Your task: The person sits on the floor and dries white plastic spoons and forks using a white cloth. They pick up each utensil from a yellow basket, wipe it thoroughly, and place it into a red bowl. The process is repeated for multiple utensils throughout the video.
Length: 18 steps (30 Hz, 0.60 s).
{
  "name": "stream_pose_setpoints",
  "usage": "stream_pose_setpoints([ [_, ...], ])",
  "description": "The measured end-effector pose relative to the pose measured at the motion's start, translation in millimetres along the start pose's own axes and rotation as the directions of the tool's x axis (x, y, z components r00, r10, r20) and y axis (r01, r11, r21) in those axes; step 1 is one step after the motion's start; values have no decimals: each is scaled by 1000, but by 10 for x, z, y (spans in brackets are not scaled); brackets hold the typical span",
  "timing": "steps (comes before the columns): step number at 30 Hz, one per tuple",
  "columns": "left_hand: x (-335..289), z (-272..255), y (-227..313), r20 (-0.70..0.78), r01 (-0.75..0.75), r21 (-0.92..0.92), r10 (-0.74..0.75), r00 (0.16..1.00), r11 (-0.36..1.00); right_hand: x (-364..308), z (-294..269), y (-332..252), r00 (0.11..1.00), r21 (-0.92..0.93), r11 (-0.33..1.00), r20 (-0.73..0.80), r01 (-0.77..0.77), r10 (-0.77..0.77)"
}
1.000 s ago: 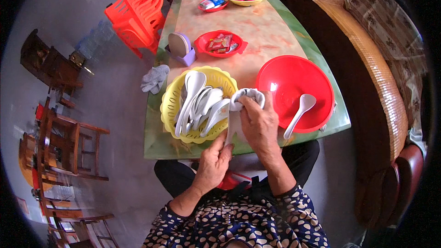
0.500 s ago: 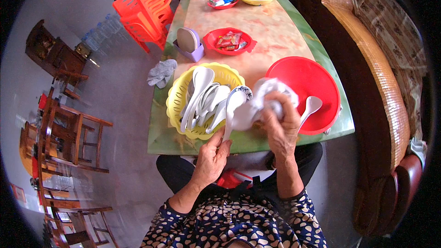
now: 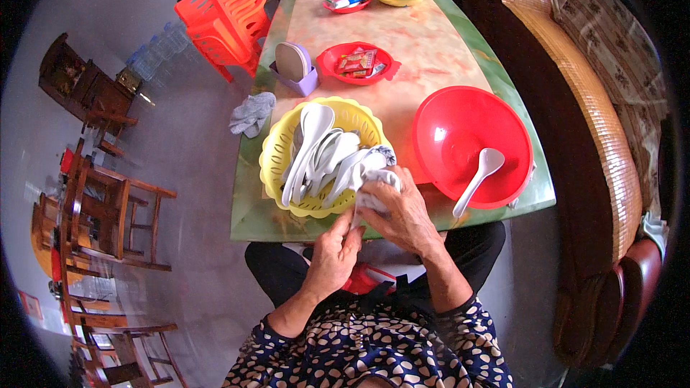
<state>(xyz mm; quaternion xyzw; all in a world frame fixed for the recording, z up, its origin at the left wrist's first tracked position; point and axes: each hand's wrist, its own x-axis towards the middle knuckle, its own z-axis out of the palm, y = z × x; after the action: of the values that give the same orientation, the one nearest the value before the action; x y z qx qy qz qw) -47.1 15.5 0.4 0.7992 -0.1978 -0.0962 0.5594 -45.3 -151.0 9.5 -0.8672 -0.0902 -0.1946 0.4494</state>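
Note:
My left hand (image 3: 335, 250) pinches the handle of a white spoon (image 3: 355, 220) at the table's near edge. Over the spoon's upper part, my right hand (image 3: 404, 210) presses a white cloth (image 3: 376, 178), so its bowl is mostly hidden. Just beyond my left hand, a yellow slotted basket (image 3: 269, 165) holds several white spoons (image 3: 316, 123) piled together. One spoon end with a dark pattern (image 3: 385, 152) shows at the basket's right side. To the right stands a red basin (image 3: 460, 111); another white spoon (image 3: 477, 178) lies in it, handle toward me.
Farther up the table are a purple holder (image 3: 305, 85), a red dish with small packets (image 3: 330, 59), and a yellow bowl of colourful blocks (image 3: 399, 1). A grey cloth (image 3: 251, 113) hangs at the left edge. Orange stacked chairs (image 3: 223, 21) stand left; a sofa (image 3: 575, 172) runs along the right.
My right hand has brought the cloth left and down from near the red basin onto the spoon in my left hand. My left hand has barely moved.

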Motion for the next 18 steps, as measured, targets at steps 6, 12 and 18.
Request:
stream_pose_setpoints([
  [6, 31, -14, 145, 33, 46, -49, -45, 998, 998, 63, 47, 59, 967, -56, 992, -223, 114, -124],
  [12, 73, 62, 191, -1, 11, -47, -11, 1000, 999, 335, 183, 49, 820, -393, 919, -531, -14, -215],
  [18, 80, 83, 139, -36, -4, -4, 4, 999, 1000, 365, 160, -45, 879, -278, 960, -466, -36, -102],
])
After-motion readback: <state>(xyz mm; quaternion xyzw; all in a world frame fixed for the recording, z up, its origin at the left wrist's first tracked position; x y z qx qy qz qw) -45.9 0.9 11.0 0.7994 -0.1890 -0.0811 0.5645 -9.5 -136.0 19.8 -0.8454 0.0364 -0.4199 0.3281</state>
